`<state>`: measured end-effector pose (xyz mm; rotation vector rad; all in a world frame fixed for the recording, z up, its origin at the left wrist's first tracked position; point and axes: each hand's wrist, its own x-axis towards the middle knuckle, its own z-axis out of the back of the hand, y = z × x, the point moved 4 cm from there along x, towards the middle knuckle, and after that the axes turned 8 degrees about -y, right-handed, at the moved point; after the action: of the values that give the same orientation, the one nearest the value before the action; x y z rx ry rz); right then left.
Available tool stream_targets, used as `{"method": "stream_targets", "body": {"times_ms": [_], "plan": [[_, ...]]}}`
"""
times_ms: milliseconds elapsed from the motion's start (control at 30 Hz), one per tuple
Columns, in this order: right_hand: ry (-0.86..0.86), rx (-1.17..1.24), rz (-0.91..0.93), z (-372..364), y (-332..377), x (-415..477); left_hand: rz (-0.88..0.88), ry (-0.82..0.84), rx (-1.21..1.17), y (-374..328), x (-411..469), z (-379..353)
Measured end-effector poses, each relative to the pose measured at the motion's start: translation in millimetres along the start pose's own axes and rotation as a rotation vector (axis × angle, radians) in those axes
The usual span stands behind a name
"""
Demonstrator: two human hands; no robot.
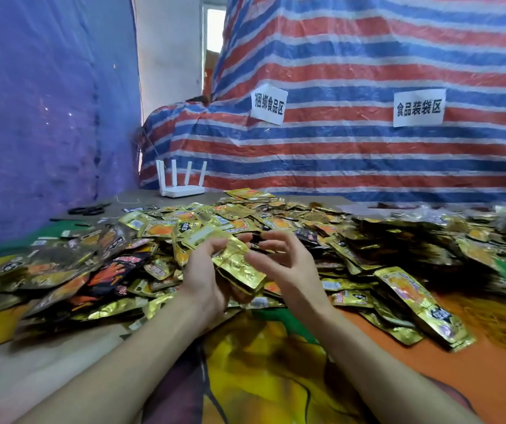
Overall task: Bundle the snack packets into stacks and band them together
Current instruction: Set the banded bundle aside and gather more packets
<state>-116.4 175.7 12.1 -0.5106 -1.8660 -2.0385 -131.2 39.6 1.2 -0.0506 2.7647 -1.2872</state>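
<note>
Dark packets: black-and-orange foil snack packets [61, 264] are lying loose on the pale surface [6, 384], seemingly kept apart from the gold ones.
Left hand: the left hand [205, 270] is cradling a small stack from below, its fingers [215, 247] curling round the far edge, probably squaring the packets for banding.
Held stack: the gold foil snack packets [239, 267] are sitting between both hands, above the pile's near edge.
Right hand: the right hand [285, 267] is hovering beside the stack, its fingers [273, 237] spreading wide and half bent, the thumb touching the top packet; whether a band is stretching across them is too blurred to tell.
Gold heap: a loose pile of gold packets [398, 240] is waiting unsorted.
</note>
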Motion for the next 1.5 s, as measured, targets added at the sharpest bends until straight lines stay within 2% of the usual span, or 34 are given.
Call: {"method": "stream_targets", "body": {"times_ms": [67, 133, 300, 467, 600, 733, 867, 933, 1033, 1133, 1267, 1300, 1367, 1433, 1500], "plan": [[0.176, -0.275, 0.129, -8, 6, -6, 0.032, 0.004, 0.019, 7, -1, 2], [0.235, -0.483, 0.176, -13, 6, -7, 0.046, -0.004, 0.042, 13, 0, 6], [0.232, -0.599, 0.170, -5, 17, 1, 0.084, 0.116, 0.048, 23, 1, -7], [0.262, -0.680, 0.140, 23, 43, 21, -0.032, 0.046, 0.294, 21, -1, -19], [0.114, -0.751, 0.000, 81, 62, 66, -0.079, 0.062, 0.456, 17, 1, -28], [-0.230, -0.912, -0.004, 149, 69, 119, -0.298, 0.090, 0.660, 12, 5, -32], [-0.412, -1.022, -0.106, 194, 46, 148, -0.518, 0.188, 0.770, 21, -5, -38], [-0.425, -1.120, -0.200, 206, 25, 150, -0.565, 0.233, 0.818, 25, -9, -39], [-0.295, -1.265, -0.311, 210, 3, 143, -0.609, 0.226, 0.800, 19, -6, -35], [-0.248, -1.284, -0.232, 208, 2, 140, -0.698, 0.122, 0.814, 3, 0, -19], [-0.252, -1.286, -0.235, 204, 8, 136, -0.809, -0.057, 1.052, -23, 14, 6], [-0.303, -1.326, -0.201, 201, 12, 135, -0.813, -0.094, 1.150, -29, 16, 10], [-0.392, -1.323, -0.014, 184, 23, 127, -0.782, -0.132, 1.375, -37, 21, 16], [-0.301, -1.175, 0.200, 149, 29, 112, -0.687, -0.128, 1.534, -41, 23, 18], [-0.100, -1.073, 0.263, 108, 24, 93, -0.616, -0.099, 1.640, -39, 22, 17]]}}
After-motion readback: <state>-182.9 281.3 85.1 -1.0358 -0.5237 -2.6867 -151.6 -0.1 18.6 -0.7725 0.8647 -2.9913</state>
